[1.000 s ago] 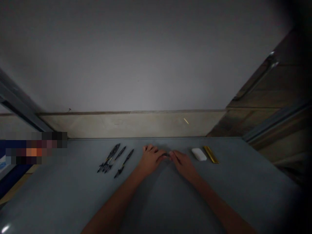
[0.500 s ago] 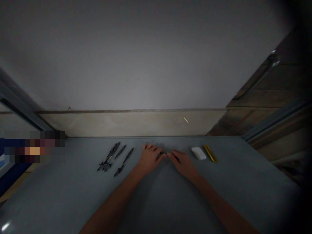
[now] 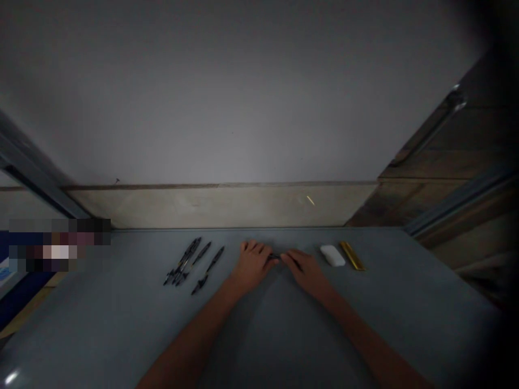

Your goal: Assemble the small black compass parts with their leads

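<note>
My left hand (image 3: 254, 263) and my right hand (image 3: 300, 266) meet above the middle of the table, fingers closed in a pinch. Between their fingertips shows a short stretch of a slim black pen (image 3: 276, 256); each hand covers one end of it. Left of my left hand, several similar black pens (image 3: 188, 256) lie slanted in a loose group. A single black pen (image 3: 214, 259) rests nearest to that hand, slightly apart from the others.
A white rounded object (image 3: 333, 255) and a flat gold-coloured piece (image 3: 352, 255) lie right of my right hand on the grey table (image 3: 405, 302). Behind the table stands a pale wall (image 3: 227, 208). At far left is a blurred-out area beside something blue.
My fingertips have drawn slightly apart, and more of the black pen shows between them. The pens and the objects on the right lie as before.
</note>
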Available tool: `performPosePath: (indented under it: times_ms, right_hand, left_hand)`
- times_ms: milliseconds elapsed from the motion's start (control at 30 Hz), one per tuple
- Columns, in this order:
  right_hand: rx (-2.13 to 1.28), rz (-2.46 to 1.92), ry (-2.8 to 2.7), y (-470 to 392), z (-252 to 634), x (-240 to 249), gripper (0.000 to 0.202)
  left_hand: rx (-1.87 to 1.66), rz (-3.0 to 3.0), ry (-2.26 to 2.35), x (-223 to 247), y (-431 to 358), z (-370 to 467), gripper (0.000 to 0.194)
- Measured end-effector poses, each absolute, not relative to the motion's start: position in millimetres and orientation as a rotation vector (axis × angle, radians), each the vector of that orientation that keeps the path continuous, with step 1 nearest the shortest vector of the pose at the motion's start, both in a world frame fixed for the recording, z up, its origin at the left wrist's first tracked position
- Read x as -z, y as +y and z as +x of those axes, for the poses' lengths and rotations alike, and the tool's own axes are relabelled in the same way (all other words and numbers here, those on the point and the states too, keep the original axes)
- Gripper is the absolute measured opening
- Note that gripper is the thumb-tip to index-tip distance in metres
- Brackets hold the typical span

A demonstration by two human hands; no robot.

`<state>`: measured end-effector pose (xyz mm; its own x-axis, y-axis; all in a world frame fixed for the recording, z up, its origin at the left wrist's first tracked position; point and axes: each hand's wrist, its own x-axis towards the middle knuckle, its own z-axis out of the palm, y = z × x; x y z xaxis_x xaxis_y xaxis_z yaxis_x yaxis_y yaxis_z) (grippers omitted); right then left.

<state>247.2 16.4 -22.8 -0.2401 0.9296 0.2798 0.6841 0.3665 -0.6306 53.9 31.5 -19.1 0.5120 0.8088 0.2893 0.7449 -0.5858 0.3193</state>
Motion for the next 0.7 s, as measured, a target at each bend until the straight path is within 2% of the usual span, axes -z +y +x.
performPosePath:
  times_ms: [67,167,600,700]
  right_hand:
    - [-0.538,-1.384,-1.984,16.3,246.5,20.9,0.03]
    - [-0.564,-1.384,-1.971,17.1,245.8,18.9,0.027]
    - [-0.658,-1.464,-1.849,17.8,249.0,17.4,0.047]
    - [-0.651,-1.425,-1.877,17.1,249.3,18.6,0.035]
  left_hand:
    - [-0.631,2.569,1.384,19.4,32.4,54.1,0.035]
    - [-0.631,2.559,1.406,19.8,33.2,54.1,0.036]
    - [-0.61,2.61,1.405,22.1,33.7,56.3,0.034]
    - [-0.549,2.655,1.413,22.5,34.3,56.7,0.034]
